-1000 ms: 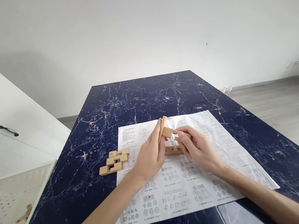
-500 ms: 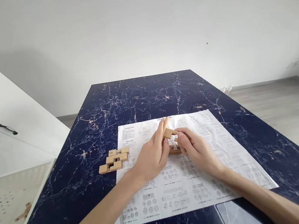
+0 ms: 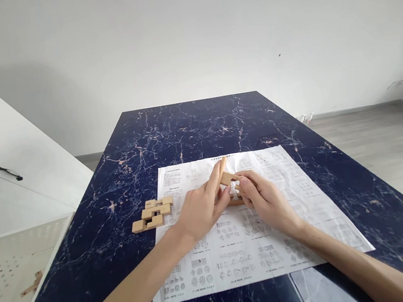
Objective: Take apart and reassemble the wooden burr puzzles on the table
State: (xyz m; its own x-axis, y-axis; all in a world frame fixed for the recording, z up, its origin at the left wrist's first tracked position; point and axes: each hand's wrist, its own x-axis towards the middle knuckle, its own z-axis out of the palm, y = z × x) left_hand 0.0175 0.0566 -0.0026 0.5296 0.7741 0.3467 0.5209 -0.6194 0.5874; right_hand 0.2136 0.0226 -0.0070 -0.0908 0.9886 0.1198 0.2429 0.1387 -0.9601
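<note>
Over a printed sheet (image 3: 278, 255) with small diagrams, both hands are close together around notched wooden puzzle pieces. My left hand (image 3: 204, 206) is closed on an upright wooden puzzle piece (image 3: 223, 165), its fingers lying along it. Pinched between the thumb and fingers of my right hand (image 3: 264, 199) is another notched wooden puzzle piece (image 3: 228, 178), whose end meets the left-hand piece. Below, a further wooden piece (image 3: 237, 201) shows between the hands; what supports it is hidden. Several notched pieces (image 3: 156, 211) lie side by side at the sheet's left edge.
The dark blue marbled table (image 3: 190, 127) reaches toward a pale wall. A glossy flat panel (image 3: 321, 292) lies at the near edge. To the left stand a white cabinet (image 3: 2, 135) and a perforated white surface (image 3: 0, 272) bearing a wooden piece (image 3: 32, 284).
The left thumb has shifted slightly, and the right-hand piece has tilted a little. Both hands stay in nearly the same place; the whole view has moved slightly.
</note>
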